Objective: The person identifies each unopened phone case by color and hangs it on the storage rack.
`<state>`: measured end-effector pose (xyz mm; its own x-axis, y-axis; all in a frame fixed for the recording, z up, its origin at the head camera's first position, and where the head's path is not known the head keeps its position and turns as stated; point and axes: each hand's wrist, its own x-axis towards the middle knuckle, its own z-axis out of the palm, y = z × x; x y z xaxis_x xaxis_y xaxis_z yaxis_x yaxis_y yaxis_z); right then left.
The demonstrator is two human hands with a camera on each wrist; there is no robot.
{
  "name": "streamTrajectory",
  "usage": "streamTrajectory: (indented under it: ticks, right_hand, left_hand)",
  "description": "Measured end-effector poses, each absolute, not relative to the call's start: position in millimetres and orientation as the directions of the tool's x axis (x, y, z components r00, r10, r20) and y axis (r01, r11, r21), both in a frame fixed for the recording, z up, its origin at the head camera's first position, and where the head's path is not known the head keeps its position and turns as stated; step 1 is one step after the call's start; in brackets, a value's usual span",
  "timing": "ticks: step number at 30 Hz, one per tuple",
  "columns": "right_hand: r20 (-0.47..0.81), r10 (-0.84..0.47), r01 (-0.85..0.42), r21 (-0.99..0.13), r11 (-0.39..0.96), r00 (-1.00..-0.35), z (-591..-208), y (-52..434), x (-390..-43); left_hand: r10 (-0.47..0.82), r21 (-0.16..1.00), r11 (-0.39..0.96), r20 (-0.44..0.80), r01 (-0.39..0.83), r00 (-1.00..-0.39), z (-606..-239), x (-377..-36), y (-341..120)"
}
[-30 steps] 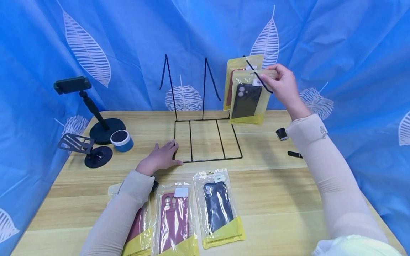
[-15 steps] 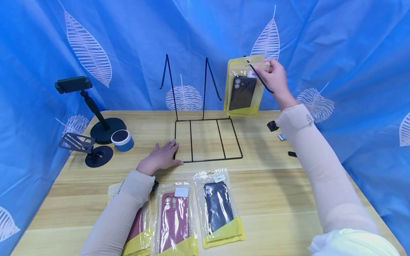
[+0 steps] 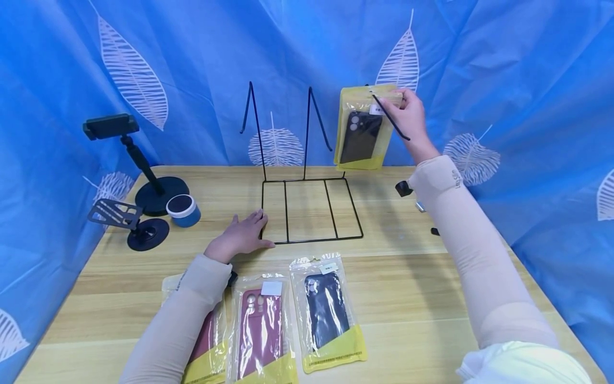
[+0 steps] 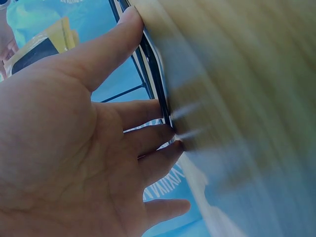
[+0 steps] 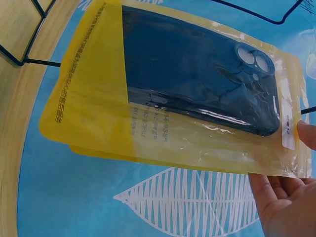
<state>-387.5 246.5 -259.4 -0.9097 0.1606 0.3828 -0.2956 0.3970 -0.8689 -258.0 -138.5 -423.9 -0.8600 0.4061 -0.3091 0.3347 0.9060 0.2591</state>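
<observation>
Right hand (image 3: 408, 114) pinches phone-case pouch (image 5: 187, 94); yellow band's print unreadable.

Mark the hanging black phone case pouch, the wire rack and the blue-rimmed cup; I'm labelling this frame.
hanging black phone case pouch (image 3: 361, 133), head view, on the dark case.
wire rack (image 3: 310, 210), head view, on its flat base grid.
blue-rimmed cup (image 3: 183, 211), head view, on its side wall.

The yellow band of the hanging phone-case pouch (image 5: 103, 94) carries a line of small printed characters running along its length, too fine to make out. A white sticker (image 5: 289, 129) at the pouch's top end shows tiny print that cannot be read either. The right sleeve (image 3: 451, 178) bears small lettering near the wrist, likewise illegible. Nothing else carries readable text.
</observation>
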Motion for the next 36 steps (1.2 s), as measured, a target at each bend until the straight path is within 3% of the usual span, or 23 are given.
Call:
streamTrajectory:
  ticks: [10, 19, 22, 25, 30, 36]
  right_hand:
    - [0.387, 0.176, -0.302, -0.876, 0.376, -0.905, -265.0, 249.3, -382.2]
    - [0.294, 0.270, -0.116, -0.843, 0.525, -0.917, -270.6, 261.1, -356.8]
    - [0.185, 0.156, -0.027, -0.722, 0.691, -0.970, -279.5, 267.0, -338.6]
    - [-0.008, -0.048, -0.036, -0.534, 0.845, -0.999, -297.9, 271.3, -317.7]
    - [-0.241, -0.319, -0.227, -0.344, 0.911, -0.917, -351.3, 264.0, -284.8]
    - [-0.287, -0.451, -0.406, -0.204, 0.891, -0.845, -400.7, 244.2, -257.4]
  left_hand:
    - [0.411, 0.262, 0.904, -0.306, 0.339, -0.859, -423.1, -257.5, -139.1]
    - [0.404, 0.261, 0.907, -0.314, 0.331, -0.859, -420.3, -256.1, -137.8]
    - [0.399, 0.262, 0.909, -0.318, 0.325, -0.860, -419.4, -255.9, -137.1]
    - [0.396, 0.258, 0.910, -0.320, 0.323, -0.860, -419.6, -256.0, -136.9]
    - [0.398, 0.253, 0.910, -0.317, 0.328, -0.861, -421.0, -256.7, -138.0]
    - [0.411, 0.252, 0.905, -0.315, 0.342, -0.856, -423.4, -257.5, -139.1]
